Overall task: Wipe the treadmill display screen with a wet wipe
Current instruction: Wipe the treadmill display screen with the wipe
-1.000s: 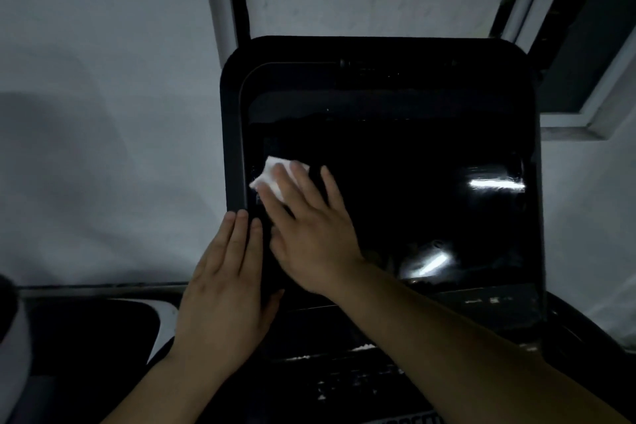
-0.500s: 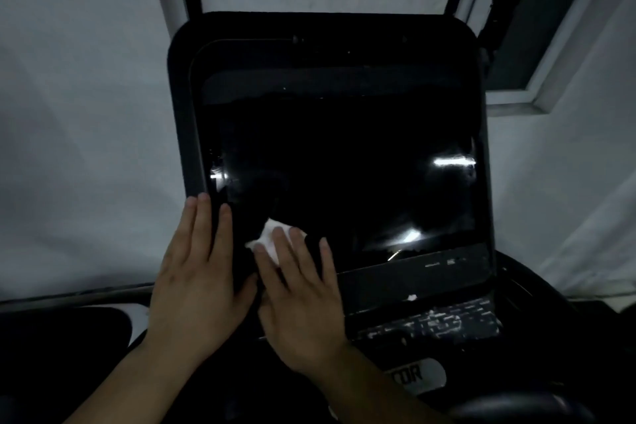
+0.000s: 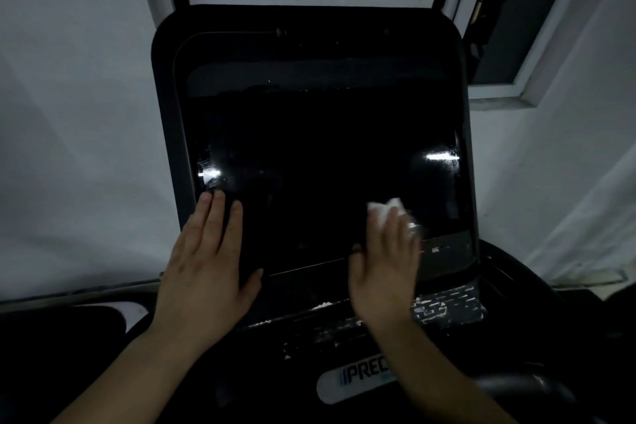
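The treadmill display screen is a large dark glossy panel in a black rounded frame, filling the middle of the view. My right hand lies flat against its lower right part and presses a white wet wipe under the fingertips. The wipe sticks out above the fingers. My left hand rests flat on the lower left corner of the screen, fingers together, holding nothing. Bright light reflections show at the screen's left and right edges.
Below the screen is a button panel and a white logo badge. A dark handlebar curves at the lower right. A pale wall surrounds the console, with a window frame at the upper right.
My right hand has slid the wipe from the lower left of the screen across to the lower right. My left hand stays flat at the lower left corner.
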